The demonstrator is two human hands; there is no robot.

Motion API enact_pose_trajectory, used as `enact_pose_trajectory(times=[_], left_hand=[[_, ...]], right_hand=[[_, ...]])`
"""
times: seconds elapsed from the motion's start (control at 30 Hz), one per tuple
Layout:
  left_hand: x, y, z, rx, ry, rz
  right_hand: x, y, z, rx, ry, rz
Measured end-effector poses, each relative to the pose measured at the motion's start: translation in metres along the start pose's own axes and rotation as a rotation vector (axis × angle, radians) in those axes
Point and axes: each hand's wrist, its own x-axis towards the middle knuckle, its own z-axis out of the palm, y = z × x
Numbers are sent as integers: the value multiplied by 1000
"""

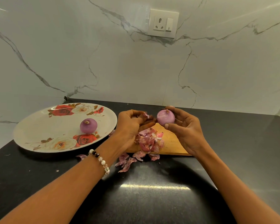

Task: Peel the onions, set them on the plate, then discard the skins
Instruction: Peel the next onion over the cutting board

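My right hand (186, 128) grips a peeled purple onion (165, 118) above the wooden cutting board (173, 143), thumb below and fingers over its top. My left hand (129, 125), just left of it, has its fingers curled round a small piece of onion skin (146, 115). A second peeled onion (88, 125) sits on the flowered white plate (39, 126) at the left. A heap of pink onion skins (148, 139) lies on the board, and more skins (128, 160) are scattered on the black counter in front of it.
The black counter (144, 199) stretches toward me, with a few skin flecks at the far left. A white marble wall with a socket and switch (163, 23) rises behind. The plate's right rim lies close to my left hand.
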Motion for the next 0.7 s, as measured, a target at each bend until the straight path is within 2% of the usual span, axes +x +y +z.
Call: enact_pose_trajectory(times=[0.07,0.2,0.27,0.43,0.53,0.6,0.7], left_hand=[[1,-2,-3,182,-9,59],[10,-12,-12,806,29,319],[9,-12,-11,941,24,428],[7,-11,-9,976,47,578],[9,-7,-10,909,60,611],[11,-4,-13,827,9,611],[11,-2,-13,827,-111,659]], right_hand=[[0,1,1,22,-6,14],[0,0,2,2,-15,9],[0,0,1,-31,-10,0],[-1,0,0,-108,-50,-34],[-2,-1,1,-164,-70,-42],[-1,0,0,-195,-82,-39],[-1,1,0,-221,-100,-26]])
